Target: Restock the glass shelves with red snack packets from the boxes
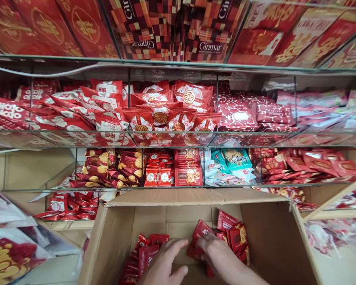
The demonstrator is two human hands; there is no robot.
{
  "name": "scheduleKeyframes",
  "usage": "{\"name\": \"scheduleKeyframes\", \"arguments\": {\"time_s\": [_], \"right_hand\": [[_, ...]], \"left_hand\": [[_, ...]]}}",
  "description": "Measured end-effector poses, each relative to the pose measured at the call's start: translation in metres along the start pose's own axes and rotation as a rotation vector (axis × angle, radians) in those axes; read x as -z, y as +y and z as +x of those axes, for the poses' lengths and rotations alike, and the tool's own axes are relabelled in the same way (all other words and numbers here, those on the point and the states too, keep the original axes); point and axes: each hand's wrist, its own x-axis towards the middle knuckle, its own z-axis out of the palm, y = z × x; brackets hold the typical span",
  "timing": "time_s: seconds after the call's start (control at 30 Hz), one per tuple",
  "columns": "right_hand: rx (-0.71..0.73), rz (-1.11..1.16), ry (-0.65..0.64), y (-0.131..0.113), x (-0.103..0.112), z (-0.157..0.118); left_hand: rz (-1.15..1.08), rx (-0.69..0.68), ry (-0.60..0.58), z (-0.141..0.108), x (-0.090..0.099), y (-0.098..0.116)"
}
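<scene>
An open cardboard box [267,233] holds two heaps of red snack packets. Over the left heap [146,257] is my left hand [167,263], its thumb and fingers apart, with nothing seen between them. My right hand [215,251] reaches down at the middle of the box, its fingers on a red packet [202,230] beside the right heap [239,237]. Those fingertips are blurred and partly hidden, so I cannot make out whether they grip it.
Glass shelves [172,144] full of red packets cross the view behind the box. Teal packets [237,158] lie on the lower shelf. Plastic bags [12,245] stand at the left, and more bags [335,235] at the right.
</scene>
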Motion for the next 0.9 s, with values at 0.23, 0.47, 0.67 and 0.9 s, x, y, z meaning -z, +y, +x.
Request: {"name": "scheduleKeyframes", "arguments": {"time_s": [0.23,0.47,0.67,0.9], "right_hand": [[-0.221,1.268,0.158,-0.020,0.012,-0.003],[-0.255,1.411,0.199,-0.027,0.019,-0.007],[-0.248,1.494,0.202,-0.026,0.021,-0.007],[-0.085,1.229,0.061,-0.025,0.018,-0.011]], "left_hand": [[-0.672,0.134,0.096,0.005,-0.011,0.002],[-0.840,0.290,0.235,0.005,0.003,0.018],[-0.851,0.263,0.252,0.004,-0.002,0.017],[-0.493,0.124,0.301,0.001,0.001,0.016]]}}
